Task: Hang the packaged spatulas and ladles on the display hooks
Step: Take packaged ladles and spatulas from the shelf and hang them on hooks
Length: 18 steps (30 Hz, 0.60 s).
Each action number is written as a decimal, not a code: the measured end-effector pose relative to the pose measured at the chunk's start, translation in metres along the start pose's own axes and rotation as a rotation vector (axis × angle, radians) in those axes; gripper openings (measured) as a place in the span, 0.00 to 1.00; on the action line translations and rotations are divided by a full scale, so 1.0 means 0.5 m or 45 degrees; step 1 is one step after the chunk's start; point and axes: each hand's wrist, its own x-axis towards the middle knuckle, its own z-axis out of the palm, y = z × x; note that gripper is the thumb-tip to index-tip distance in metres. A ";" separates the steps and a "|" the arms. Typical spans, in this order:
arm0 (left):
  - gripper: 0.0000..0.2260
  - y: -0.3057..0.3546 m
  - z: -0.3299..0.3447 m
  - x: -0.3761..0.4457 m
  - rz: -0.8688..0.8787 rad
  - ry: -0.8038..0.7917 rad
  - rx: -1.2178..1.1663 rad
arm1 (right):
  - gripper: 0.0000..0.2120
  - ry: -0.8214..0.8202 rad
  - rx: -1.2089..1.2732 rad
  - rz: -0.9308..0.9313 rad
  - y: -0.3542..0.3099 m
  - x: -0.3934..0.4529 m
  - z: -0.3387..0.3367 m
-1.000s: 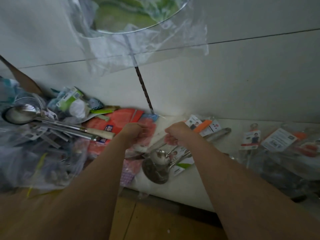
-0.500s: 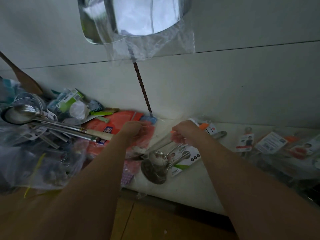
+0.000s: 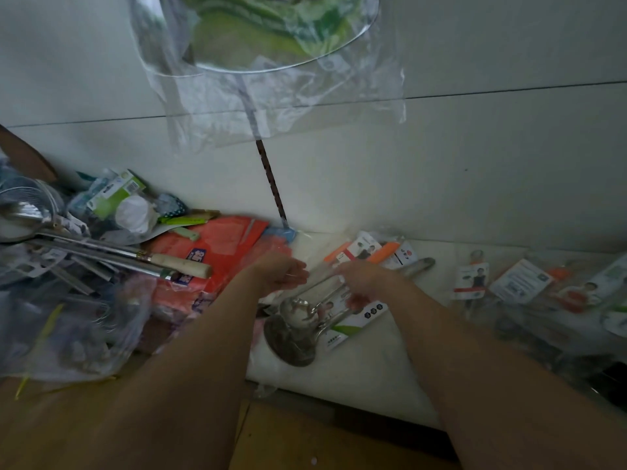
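Steel ladles point(image 3: 298, 320) in clear packaging lie on the white shelf point(image 3: 366, 368). The right hand point(image 3: 364, 281) pinches their handles; the left hand point(image 3: 281, 271) curls on the wrap at nine o'clock, probably steadying it for hanging. Twelve o'clock: a bagged pan point(image 3: 264, 32).

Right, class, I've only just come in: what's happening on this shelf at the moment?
A person is sorting packaged kitchen utensils on a white shelf. Both hands meet over a bundle of steel ladles in clear wrapping: the right hand grips the handles, while the left hand is at the wrapping beside it. More carded utensils lie to the right, and a wooden-handled ladle tops the pile on the left. Nothing here is hung yet.
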 end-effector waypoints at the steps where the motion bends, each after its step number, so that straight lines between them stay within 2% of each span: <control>1: 0.13 -0.003 0.002 0.002 -0.023 -0.033 0.037 | 0.20 -0.028 -0.110 0.010 0.004 0.005 0.007; 3: 0.14 -0.010 0.002 0.009 -0.056 -0.091 0.059 | 0.24 -0.057 -0.228 0.021 0.011 0.014 0.016; 6: 0.14 -0.017 -0.002 0.021 -0.081 -0.159 0.044 | 0.23 -0.057 -0.395 -0.016 0.024 0.016 0.017; 9: 0.14 -0.021 0.000 0.028 -0.027 -0.102 0.084 | 0.22 -0.021 -0.612 -0.070 0.039 0.016 0.008; 12: 0.16 -0.021 0.006 0.035 0.074 -0.029 0.268 | 0.18 0.021 -0.795 -0.058 0.047 0.011 -0.002; 16: 0.15 -0.018 0.017 0.041 0.091 -0.040 0.391 | 0.13 0.219 -0.802 0.061 0.068 0.014 -0.022; 18: 0.14 -0.017 0.022 0.040 0.079 -0.037 0.386 | 0.13 0.254 -0.824 0.112 0.074 0.004 -0.032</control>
